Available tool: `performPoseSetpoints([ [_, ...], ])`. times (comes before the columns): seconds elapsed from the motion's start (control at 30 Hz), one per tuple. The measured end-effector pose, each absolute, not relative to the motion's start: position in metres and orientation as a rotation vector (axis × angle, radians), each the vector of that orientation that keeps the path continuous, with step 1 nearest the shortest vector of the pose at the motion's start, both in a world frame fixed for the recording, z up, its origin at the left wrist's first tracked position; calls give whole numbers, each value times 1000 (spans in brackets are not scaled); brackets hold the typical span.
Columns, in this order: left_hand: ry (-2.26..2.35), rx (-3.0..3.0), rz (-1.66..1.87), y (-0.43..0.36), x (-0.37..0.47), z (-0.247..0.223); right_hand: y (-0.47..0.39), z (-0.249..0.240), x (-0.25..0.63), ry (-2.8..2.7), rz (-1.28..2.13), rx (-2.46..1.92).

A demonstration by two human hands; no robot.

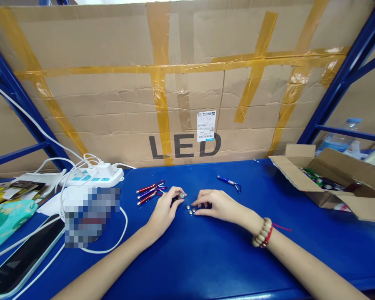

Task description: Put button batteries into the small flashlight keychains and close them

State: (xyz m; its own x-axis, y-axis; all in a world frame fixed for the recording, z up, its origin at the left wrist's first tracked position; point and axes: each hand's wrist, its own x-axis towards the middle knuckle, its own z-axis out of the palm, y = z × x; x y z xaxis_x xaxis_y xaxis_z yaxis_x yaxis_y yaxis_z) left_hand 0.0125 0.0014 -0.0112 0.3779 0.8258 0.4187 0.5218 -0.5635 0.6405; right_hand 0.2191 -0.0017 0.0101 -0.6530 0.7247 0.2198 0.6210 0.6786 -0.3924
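Note:
Thumb and index finger of my left hand (166,210) are closed around a small round silver button cell (182,196), raised off the blue tabletop. Several more button cells (190,212) lie close together between my hands. My right hand (218,204) reaches in from the right, its curled thumb and forefinger closing at the edge of the nearest cell. Left of my left hand lie several red and purple penlights (148,192) with carabiner clips. A blue penlight (226,180) with a clip rests beyond my right hand.
At the left stand a white power strip (92,177) with cables, a phone (25,254) and a teal packet (9,223). An open cardboard box (315,189) with small items stands at the right. A large taped carton (121,112) forms the back wall between blue posts.

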Motion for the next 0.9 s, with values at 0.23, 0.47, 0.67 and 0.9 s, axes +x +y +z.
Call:
performPoseSetpoints([
  [0.23,1105,2074,1075,-3,17,-19,0,10,215,-2506,381,-1086],
  [0.47,1152,2005,1113,-4,18,-18,26,13,262,-2231,289,-1335],
  [0.67,1168,1993,1123,-3,17,-17,40,-2,272,-2299,547,-1331],
  [0.9,1184,1975,1167,2,16,-17,39,3,276,-2283,760,-1336],
])
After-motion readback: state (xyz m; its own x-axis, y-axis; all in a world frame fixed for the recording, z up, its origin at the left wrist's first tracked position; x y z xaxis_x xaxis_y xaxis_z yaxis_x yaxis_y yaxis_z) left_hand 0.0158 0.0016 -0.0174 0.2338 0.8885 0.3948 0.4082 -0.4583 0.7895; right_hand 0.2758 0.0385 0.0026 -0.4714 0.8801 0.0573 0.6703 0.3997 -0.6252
